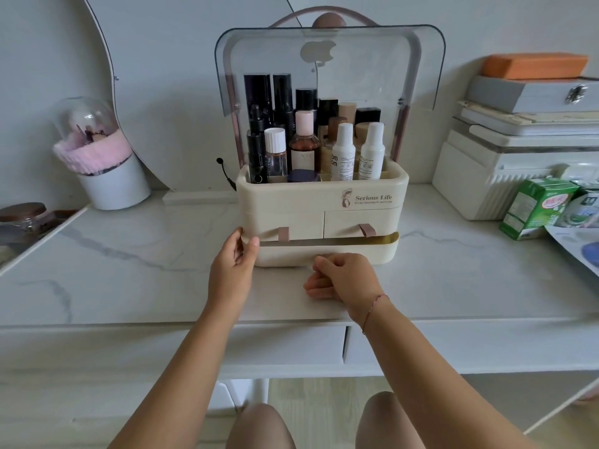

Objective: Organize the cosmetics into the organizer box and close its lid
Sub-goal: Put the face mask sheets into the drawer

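Observation:
A cream organizer box (324, 196) stands on the marble desk, its clear lid (327, 56) swung up. Several bottles fill its top tray, among them two white bottles (358, 152) and tall black ones (269, 98). Two small drawers with pink tabs (283, 233) sit closed above a wide bottom drawer (324, 251), which is pulled slightly out. My left hand (235, 259) rests against the box's lower left corner, thumb on the bottom drawer's front. My right hand (340, 275) is curled in front of that drawer's middle, touching the desk; whether it grips the drawer is unclear.
A pink brush holder (103, 163) under a dome stands at the left beside a round mirror (97, 59). Stacked white boxes (518, 150) and a green carton (534, 209) crowd the right. A brown-lidded jar (22, 215) sits at the far left.

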`<state>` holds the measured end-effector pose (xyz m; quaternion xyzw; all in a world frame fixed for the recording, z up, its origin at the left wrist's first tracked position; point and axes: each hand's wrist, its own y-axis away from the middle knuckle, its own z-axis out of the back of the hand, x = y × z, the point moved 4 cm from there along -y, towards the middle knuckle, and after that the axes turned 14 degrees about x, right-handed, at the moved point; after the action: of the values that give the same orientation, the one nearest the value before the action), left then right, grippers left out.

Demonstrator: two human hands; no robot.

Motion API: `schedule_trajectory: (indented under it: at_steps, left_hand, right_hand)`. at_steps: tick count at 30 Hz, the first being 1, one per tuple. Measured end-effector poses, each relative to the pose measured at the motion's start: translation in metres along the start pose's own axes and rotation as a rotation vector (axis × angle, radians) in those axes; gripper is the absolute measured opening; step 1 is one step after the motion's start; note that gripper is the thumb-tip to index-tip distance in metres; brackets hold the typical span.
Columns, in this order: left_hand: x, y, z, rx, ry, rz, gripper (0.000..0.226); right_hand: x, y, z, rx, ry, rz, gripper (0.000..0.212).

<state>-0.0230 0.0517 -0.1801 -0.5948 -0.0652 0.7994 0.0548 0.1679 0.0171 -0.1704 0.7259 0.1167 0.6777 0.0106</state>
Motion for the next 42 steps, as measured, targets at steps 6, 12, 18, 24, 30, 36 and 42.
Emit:
schedule_trajectory:
  at_steps: [6, 12, 18, 24, 30, 36, 42]
  left_hand:
    - [-0.007, 0.031, 0.003, -0.056, -0.052, 0.015, 0.050]
    - [-0.007, 0.049, 0.007, -0.040, -0.027, 0.009, 0.048]
    - [-0.003, 0.065, 0.004, -0.024, -0.067, 0.007, 0.051]
    - [-0.003, 0.085, 0.003, -0.029, 0.001, -0.001, 0.057]
    - [-0.005, 0.089, 0.002, -0.019, 0.004, -0.011, 0.060]
    - [-0.038, 0.101, -0.011, -0.148, -0.154, -0.092, 0.072]
    - [-0.130, 0.111, -0.097, 0.061, -0.109, -0.496, 0.061]
  right_hand:
    - [-0.008, 0.049, 0.000, 0.059, 0.086, -0.004, 0.027]
    - [0.000, 0.087, 0.069, -0.624, 0.514, 0.269, 0.016]
    - [-0.009, 0.073, 0.082, -0.419, 0.414, 0.300, 0.043]
    - [-0.018, 0.092, 0.081, -0.373, 0.398, 0.366, 0.041]
    - [-0.018, 0.093, 0.079, -0.361, 0.413, 0.377, 0.046]
    - [-0.020, 0.102, 0.085, -0.390, 0.467, 0.379, 0.061]
    - [0.006, 0.129, 0.145, -0.552, 0.495, 0.445, 0.052]
